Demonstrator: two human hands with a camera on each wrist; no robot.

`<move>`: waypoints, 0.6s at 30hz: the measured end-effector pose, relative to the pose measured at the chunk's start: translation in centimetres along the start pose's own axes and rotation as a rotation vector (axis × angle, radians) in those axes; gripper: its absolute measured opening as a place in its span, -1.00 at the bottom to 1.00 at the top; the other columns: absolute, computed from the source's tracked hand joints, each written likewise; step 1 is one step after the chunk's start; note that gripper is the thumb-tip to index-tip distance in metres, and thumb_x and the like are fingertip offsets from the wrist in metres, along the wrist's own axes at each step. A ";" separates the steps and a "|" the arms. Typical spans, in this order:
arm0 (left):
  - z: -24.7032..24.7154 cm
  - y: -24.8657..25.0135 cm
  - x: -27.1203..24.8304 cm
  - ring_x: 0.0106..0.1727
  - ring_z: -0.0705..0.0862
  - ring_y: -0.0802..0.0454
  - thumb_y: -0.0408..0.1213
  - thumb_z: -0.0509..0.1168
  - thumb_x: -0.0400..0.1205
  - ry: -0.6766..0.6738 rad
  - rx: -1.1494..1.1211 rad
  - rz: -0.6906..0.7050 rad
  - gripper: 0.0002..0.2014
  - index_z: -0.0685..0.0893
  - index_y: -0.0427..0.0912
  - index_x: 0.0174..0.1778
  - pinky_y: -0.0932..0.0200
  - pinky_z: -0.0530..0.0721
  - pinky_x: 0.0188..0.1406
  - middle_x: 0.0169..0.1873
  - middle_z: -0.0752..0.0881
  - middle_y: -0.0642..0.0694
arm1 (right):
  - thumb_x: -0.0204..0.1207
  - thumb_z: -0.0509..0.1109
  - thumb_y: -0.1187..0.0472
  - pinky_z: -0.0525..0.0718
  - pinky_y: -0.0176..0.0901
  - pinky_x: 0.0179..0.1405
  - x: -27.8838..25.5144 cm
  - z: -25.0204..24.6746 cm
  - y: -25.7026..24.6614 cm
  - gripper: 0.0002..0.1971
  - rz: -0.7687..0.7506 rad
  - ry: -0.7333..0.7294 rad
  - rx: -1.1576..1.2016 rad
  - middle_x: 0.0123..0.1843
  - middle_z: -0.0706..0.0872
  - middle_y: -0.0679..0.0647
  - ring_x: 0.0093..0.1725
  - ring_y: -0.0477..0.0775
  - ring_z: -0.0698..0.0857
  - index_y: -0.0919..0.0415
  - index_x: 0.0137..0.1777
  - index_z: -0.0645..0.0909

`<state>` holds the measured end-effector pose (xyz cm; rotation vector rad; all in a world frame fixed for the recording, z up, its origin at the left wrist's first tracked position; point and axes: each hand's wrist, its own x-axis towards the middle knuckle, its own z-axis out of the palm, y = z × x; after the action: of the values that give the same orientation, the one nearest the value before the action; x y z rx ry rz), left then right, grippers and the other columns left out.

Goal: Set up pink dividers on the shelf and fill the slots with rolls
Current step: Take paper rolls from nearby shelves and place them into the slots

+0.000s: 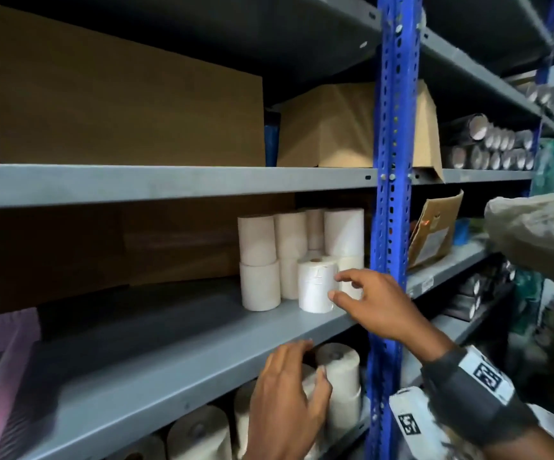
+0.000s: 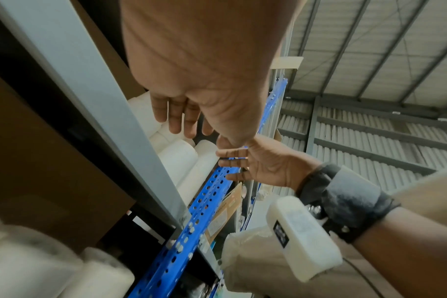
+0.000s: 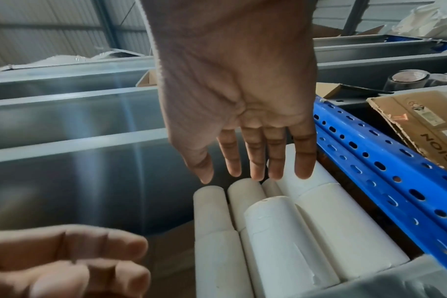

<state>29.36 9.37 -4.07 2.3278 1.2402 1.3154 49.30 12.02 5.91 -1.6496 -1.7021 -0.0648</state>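
White rolls point(image 1: 302, 257) stand stacked at the right end of the grey middle shelf point(image 1: 169, 343), beside the blue upright. One roll point(image 1: 314, 283) stands alone in front of the stack. My right hand point(image 1: 338, 287) hovers at that roll's right side with fingers spread, holding nothing; in the right wrist view its straight fingers point(image 3: 255, 161) point at the rolls point(image 3: 268, 231). My left hand point(image 1: 305, 360) is lower, in front of the shelf edge, fingers loose and empty, by a roll point(image 1: 342, 366) on the shelf below. A pink divider point(image 1: 0, 366) leans at the far left.
Cardboard boxes point(image 1: 119, 101) fill the upper shelf, and brown cardboard point(image 1: 103, 244) lines the back of the middle shelf. The blue upright point(image 1: 392, 161) borders the rolls. More rolls point(image 1: 199, 433) lie below. An open carton point(image 1: 435, 227) and dark rolls point(image 1: 488, 141) occupy the right bay.
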 end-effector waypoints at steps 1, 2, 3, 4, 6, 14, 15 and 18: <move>0.2 -0.4 1.1 0.38 0.45 0.40 0.12 0.27 0.68 0.016 -0.022 -0.006 -0.59 0.52 0.25 0.47 0.59 0.27 0.24 0.29 0.50 0.44 | 0.51 0.42 -0.22 0.55 -0.12 0.25 1.1 0.2 0.2 -0.53 0.001 -0.014 -0.030 0.36 0.70 -0.10 0.38 0.00 0.61 -0.10 0.39 0.63; 0.4 -0.7 2.3 0.38 0.45 0.39 0.12 0.27 0.69 0.035 -0.043 -0.018 -0.58 0.51 0.22 0.49 0.55 0.30 0.24 0.29 0.49 0.42 | 0.52 0.41 -0.22 0.54 -0.10 0.28 2.3 0.4 0.3 -0.51 0.002 -0.023 -0.059 0.39 0.68 -0.07 0.41 0.02 0.59 -0.08 0.41 0.61; 0.8 -1.2 3.6 0.40 0.46 0.35 0.12 0.27 0.70 0.061 -0.058 -0.026 -0.55 0.51 0.19 0.52 0.51 0.34 0.26 0.32 0.52 0.38 | 0.52 0.40 -0.22 0.54 -0.08 0.30 3.7 0.7 0.5 -0.48 0.002 -0.031 -0.097 0.42 0.66 -0.04 0.43 0.03 0.58 -0.06 0.43 0.59; 1.1 -1.4 4.7 0.43 0.48 0.29 0.12 0.28 0.70 0.077 -0.064 -0.044 -0.52 0.50 0.15 0.55 0.45 0.38 0.30 0.37 0.55 0.30 | 0.52 0.39 -0.22 0.54 -0.06 0.32 4.8 1.0 0.5 -0.46 -0.003 -0.042 -0.140 0.44 0.64 -0.02 0.45 0.05 0.56 -0.04 0.46 0.57; 2.2 -2.0 7.2 0.49 0.51 0.16 0.10 0.28 0.70 0.097 -0.072 -0.065 -0.46 0.45 0.09 0.61 0.28 0.46 0.40 0.47 0.57 0.16 | 0.53 0.37 -0.21 0.55 0.00 0.36 7.1 1.7 0.5 -0.44 -0.028 -0.075 -0.228 0.45 0.61 0.04 0.45 0.11 0.55 0.00 0.48 0.56; 5.3 -3.5 12.3 0.43 0.54 -0.02 0.13 0.20 0.70 0.031 -0.032 -0.134 -0.45 0.36 0.01 0.59 0.07 0.58 0.31 0.40 0.57 -0.01 | 0.57 0.33 -0.21 0.54 0.12 0.40 11.6 2.7 0.9 -0.44 -0.076 -0.339 -0.442 0.45 0.53 0.18 0.45 0.25 0.50 -0.01 0.53 0.52; 5.5 -3.6 12.5 0.40 0.56 -0.03 0.14 0.18 0.70 0.027 -0.008 -0.130 -0.47 0.37 0.01 0.56 0.06 0.60 0.29 0.37 0.58 -0.01 | 0.57 0.34 -0.20 0.55 0.10 0.39 11.9 2.7 0.9 -0.43 -0.082 -0.356 -0.446 0.46 0.53 0.21 0.45 0.25 0.52 0.02 0.53 0.53; 6.0 -3.5 12.5 0.37 0.56 -0.02 0.20 0.16 0.69 0.017 0.051 -0.132 -0.47 0.37 0.01 0.52 0.07 0.59 0.31 0.33 0.59 -0.01 | 0.57 0.37 -0.21 0.56 0.04 0.37 12.1 2.5 0.9 -0.41 -0.115 -0.363 -0.442 0.44 0.53 0.18 0.41 0.20 0.54 0.07 0.53 0.53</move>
<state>35.20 22.17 -1.73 2.2290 1.4216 1.2777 50.27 23.61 10.21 -1.9708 -2.1750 -0.2220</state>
